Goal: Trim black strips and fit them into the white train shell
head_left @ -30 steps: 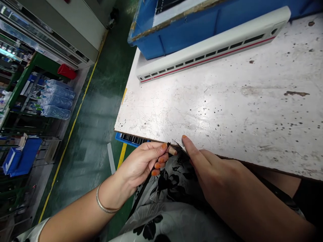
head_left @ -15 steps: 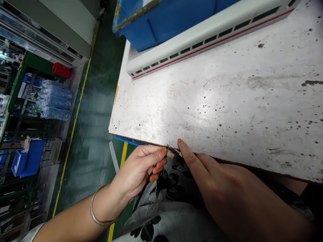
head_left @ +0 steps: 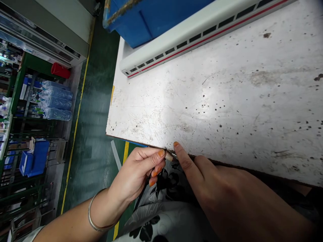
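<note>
At the near edge of the white table, my left hand is closed in a pinch. Between its thumb and index finger is a tiny dark piece, too small to name. The left index fingertip looks wrapped in something beige. My right hand is closed around a thin metal tool, its index finger stretched along it. Only the tool's tip shows, meeting the left fingertip; the rest is hidden under the right hand.
A white model train car with a red stripe lies across the table's far side, beside a blue bin. Left of the green floor stand shelves with blue boxes, wrapped bottles and a red bucket.
The view has shifted slightly, so the train car and bin sit a little further left and up. Both hands keep nearly the same pose, with the metal tool still at the left fingertips.
</note>
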Available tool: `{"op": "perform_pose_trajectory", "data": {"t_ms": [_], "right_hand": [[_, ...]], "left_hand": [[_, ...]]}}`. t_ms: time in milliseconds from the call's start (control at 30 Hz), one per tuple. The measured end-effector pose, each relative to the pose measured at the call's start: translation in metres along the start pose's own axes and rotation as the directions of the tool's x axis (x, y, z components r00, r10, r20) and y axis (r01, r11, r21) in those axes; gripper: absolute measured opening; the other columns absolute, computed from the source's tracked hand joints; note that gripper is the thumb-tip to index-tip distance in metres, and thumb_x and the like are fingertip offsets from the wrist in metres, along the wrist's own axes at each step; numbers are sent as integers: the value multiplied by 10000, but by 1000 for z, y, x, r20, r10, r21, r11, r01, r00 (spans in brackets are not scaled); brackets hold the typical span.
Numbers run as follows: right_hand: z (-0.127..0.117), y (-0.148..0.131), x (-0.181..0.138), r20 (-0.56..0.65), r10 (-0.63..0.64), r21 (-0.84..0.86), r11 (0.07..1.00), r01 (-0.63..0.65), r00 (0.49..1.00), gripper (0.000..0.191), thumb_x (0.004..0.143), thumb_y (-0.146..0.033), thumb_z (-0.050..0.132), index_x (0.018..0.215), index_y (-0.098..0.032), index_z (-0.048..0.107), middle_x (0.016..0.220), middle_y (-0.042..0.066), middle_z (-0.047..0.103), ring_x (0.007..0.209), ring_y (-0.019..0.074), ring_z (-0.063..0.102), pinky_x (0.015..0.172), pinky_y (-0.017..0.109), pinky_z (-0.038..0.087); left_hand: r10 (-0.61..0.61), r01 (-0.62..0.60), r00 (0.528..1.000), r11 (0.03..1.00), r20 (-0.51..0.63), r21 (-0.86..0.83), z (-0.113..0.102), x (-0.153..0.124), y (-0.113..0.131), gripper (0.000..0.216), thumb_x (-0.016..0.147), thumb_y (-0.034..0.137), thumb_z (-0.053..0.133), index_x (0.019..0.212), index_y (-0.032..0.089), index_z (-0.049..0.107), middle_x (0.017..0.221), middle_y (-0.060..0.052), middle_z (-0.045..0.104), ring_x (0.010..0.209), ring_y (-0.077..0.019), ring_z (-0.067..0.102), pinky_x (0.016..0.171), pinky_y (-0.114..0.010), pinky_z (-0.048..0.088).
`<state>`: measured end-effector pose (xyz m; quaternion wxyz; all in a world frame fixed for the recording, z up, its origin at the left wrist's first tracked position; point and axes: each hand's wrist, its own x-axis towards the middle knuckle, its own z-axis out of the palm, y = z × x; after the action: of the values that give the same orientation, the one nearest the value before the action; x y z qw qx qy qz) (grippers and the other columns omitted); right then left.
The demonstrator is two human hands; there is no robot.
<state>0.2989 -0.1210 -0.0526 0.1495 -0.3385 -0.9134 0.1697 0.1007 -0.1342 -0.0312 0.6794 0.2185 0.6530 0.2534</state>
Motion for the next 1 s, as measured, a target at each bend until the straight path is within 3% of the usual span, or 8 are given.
{"op": "perform_pose_trajectory", "data": {"t_ms": [267, 667, 1000], "right_hand": [[1, 2, 0, -10, -22, 13, 1000, 22, 1000, 694, 680, -57, 388, 1355, 62, 499, 631, 45, 535, 348, 143, 467, 301, 262, 352], [0, 1, -5, 43, -54, -93, 994, 58, 998, 560, 865, -53, 346, 1408, 61, 430, 645, 24, 503, 367, 117, 446, 323, 247, 338], [0, -3, -3, 55, -62, -189, 979, 71, 997, 544, 867, -80, 398, 1387, 66, 462, 614, 27, 463, 381, 141, 435, 317, 243, 312]], "left_hand": [[10, -9, 1000, 998, -21, 60, 1, 1, 1, 412, 884, 380, 643, 568, 133, 548, 538, 35, 412, 432, -46, 346, 401, -176, 275], [16, -14, 999, 997, -31, 73, 2, 0, 2, 407, 870, 385, 652, 565, 137, 549, 531, 34, 425, 423, -51, 355, 408, -190, 263], [17, -14, 999, 996, -28, 92, 1, 1, 2, 429, 879, 379, 643, 543, 139, 525, 518, 32, 421, 419, -55, 371, 409, -195, 267]]}}
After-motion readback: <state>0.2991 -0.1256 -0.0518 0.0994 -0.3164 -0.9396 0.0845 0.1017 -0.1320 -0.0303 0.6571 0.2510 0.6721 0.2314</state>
